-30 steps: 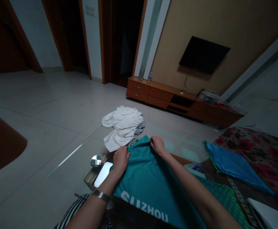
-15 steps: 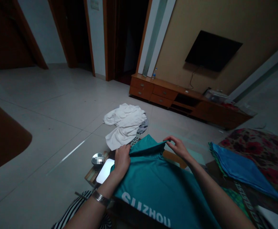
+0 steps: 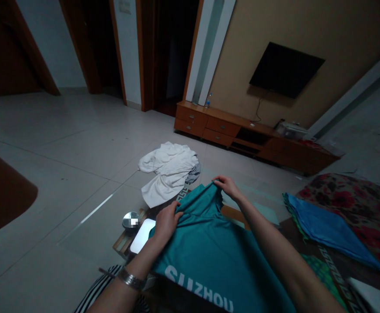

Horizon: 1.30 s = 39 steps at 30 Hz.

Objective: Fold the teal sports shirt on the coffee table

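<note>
A teal shirt (image 3: 209, 256) with white "SUZHOU" lettering lies spread over the low table in front of me. My left hand (image 3: 166, 221) is closed on its far left edge, with a metal bracelet on that wrist. My right hand (image 3: 228, 186) pinches the shirt's far edge and lifts it into a raised fold. A folded blue cloth (image 3: 323, 228) rests to the right, on a floral cover (image 3: 356, 204).
A heap of white clothes (image 3: 168, 171) lies on the tiled floor beyond the table. A round metal object (image 3: 130, 219) and a white flat thing (image 3: 142, 234) sit at the table's left corner. A wooden TV cabinet (image 3: 242, 134) stands under a wall-mounted screen (image 3: 286, 69).
My right hand went out to the right along the shirt's far edge, then came back toward the middle, pulling the edge up into a peak. My left hand kept its grip.
</note>
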Each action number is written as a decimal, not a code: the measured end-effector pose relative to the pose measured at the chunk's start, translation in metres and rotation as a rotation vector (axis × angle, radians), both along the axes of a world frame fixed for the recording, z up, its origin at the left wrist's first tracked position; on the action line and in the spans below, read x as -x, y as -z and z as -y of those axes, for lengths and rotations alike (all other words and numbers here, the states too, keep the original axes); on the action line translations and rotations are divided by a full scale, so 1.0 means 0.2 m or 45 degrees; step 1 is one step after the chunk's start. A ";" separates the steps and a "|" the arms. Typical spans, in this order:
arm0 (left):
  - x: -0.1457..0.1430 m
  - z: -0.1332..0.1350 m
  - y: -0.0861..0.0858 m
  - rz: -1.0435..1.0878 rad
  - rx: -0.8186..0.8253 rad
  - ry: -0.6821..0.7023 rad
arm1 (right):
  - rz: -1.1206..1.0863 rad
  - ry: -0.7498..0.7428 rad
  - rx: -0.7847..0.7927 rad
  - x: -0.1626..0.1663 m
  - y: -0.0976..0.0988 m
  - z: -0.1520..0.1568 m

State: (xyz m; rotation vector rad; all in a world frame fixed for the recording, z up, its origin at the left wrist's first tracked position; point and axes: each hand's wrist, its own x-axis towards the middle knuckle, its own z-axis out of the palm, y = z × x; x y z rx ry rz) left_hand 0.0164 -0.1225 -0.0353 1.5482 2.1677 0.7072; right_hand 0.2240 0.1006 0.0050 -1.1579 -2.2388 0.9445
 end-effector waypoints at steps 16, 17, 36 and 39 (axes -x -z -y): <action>0.03 -0.01 0.00 -0.291 -0.051 -0.069 | 0.568 -0.010 0.026 0.34 0.27 -0.23; 0.03 -0.01 0.00 -0.306 -0.074 -0.077 | 0.542 0.005 0.028 0.34 0.27 -0.23; 0.05 -0.01 -0.01 -0.596 -0.029 -0.139 | 0.277 0.358 -0.138 0.30 0.36 -0.28; 0.00 -0.03 0.03 -0.640 -0.258 0.091 | 0.309 0.413 -0.148 0.23 0.30 -0.28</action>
